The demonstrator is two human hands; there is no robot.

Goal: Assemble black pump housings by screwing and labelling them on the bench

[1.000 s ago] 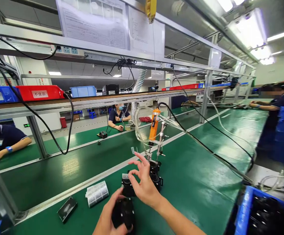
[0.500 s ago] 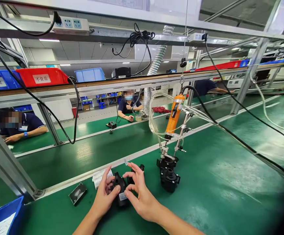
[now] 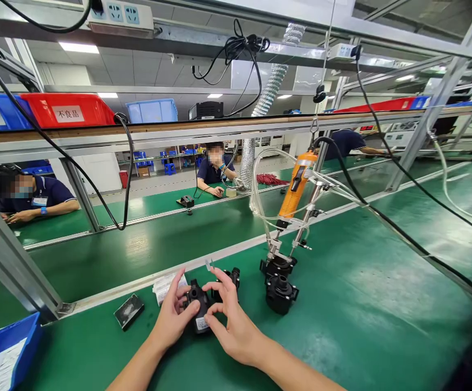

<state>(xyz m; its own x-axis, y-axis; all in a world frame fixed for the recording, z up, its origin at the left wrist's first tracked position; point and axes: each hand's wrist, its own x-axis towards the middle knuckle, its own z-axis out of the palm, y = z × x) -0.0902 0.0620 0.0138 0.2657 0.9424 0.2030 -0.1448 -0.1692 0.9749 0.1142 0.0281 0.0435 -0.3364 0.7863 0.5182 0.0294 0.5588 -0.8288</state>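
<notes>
A black plastic pump housing with a round port on top is tilted up just above the green bench. My left hand grips it from the left, thumb across its front and fingers behind. A white printed label lies on its lower front face. My right hand is at the housing's right side, with the thumb tip at the label's edge and fingers bent. A small whitish clear strip shows at a raised fingertip of that hand. Behind it sits another black part, partly hidden.
An orange electric screwdriver hangs over a black fixture to the right. A small dark block and a white paper stack lie left. A blue bin stands at lower left. Co-workers sit across the line.
The camera view has tilted slightly upward. My hands keep nearly the same hold, with the right thumb still by the label. A co-worker across has raised a hand toward the face.
</notes>
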